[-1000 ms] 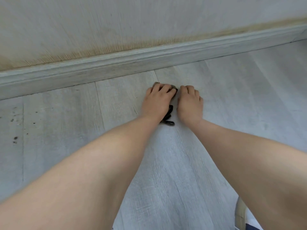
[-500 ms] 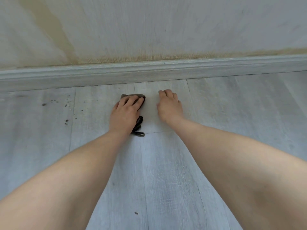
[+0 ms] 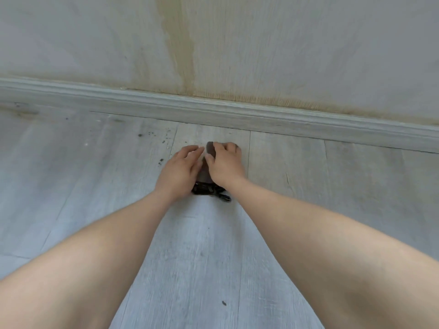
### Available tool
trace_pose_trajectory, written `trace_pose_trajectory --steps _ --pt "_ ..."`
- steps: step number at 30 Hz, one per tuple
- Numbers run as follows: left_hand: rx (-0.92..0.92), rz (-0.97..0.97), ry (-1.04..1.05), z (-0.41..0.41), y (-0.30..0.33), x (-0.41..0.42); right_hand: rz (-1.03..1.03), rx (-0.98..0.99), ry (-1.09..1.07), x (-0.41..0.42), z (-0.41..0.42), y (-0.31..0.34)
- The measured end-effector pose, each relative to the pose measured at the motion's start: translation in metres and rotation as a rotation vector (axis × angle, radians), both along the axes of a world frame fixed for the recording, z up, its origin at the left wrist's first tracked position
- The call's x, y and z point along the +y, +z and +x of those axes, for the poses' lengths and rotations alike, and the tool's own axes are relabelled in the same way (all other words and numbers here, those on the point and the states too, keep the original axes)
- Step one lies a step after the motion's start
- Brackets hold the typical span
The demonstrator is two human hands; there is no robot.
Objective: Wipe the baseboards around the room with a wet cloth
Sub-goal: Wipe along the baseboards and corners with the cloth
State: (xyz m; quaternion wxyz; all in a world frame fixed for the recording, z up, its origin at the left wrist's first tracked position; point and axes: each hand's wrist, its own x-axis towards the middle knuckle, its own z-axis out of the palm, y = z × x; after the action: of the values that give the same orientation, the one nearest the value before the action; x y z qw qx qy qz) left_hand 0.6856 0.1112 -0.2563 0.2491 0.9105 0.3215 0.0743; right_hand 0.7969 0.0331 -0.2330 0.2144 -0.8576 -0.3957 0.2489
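Dark cloth point(image 3: 207, 184) on the grey plank floor point(image 3: 204, 257), a short way out from the baseboard point(image 3: 237, 115), mostly hidden beneath both hands. Left hand point(image 3: 178, 172) laid palm-down over the cloth's left part, fingers nearly straight and pointing toward the baseboard, pressing rather than gripping. Right hand point(image 3: 224, 163) over the cloth's right part, fingers bent, thumb and forefinger closed on a raised dark fold at the end nearest the baseboard. Crumpled black edge of the cloth sticking out behind the wrists, on the side away from the baseboard. Both bare forearms reaching in from the near edge of the view toward the baseboard. Scattered dark specks point(image 3: 152, 135) on the floor just out from the baseboard, left of the left hand. Yellowish stain point(image 3: 180, 48) running down the pale wall point(image 3: 308, 43) above the baseboard and spreading along the baseboard's top edge to the right.
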Motion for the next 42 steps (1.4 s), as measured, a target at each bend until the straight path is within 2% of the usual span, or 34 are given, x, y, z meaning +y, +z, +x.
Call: trace_pose_trajectory --steps 3,6,11,15,19,22,26,30,36,42 --pt "0.069 0.044 0.13 -0.036 0.004 0.008 -0.118 -0.007 0.008 0.004 -0.018 -0.01" --pt "0.135 0.031 0.282 -0.066 0.01 0.012 -0.14 -0.038 0.04 0.006 -0.037 -0.022" --pt "0.175 0.029 0.456 -0.1 0.021 0.012 -0.103 0.013 0.277 0.028 -0.059 -0.019" --pt "0.231 0.058 0.534 -0.117 0.033 0.01 0.024 -0.021 0.415 0.046 -0.071 -0.016" --pt "0.301 0.053 0.521 -0.122 0.035 0.006 0.093 -0.002 0.343 0.048 -0.05 0.001" --pt "0.346 0.06 0.482 -0.118 0.031 0.008 0.115 -0.059 0.219 0.036 -0.022 0.007" --pt "0.342 0.078 0.454 -0.106 0.026 0.026 0.002 -0.1 0.027 0.016 0.016 -0.001" --pt "0.333 0.111 0.375 -0.104 0.009 0.044 -0.163 -0.056 0.066 0.009 0.019 -0.017" --pt "0.23 0.188 0.387 -0.128 -0.012 0.069 -0.186 -0.115 -0.005 0.038 -0.012 -0.023" --pt "0.177 0.196 0.349 -0.148 -0.032 0.079 -0.167 -0.082 0.187 0.095 -0.062 -0.022"
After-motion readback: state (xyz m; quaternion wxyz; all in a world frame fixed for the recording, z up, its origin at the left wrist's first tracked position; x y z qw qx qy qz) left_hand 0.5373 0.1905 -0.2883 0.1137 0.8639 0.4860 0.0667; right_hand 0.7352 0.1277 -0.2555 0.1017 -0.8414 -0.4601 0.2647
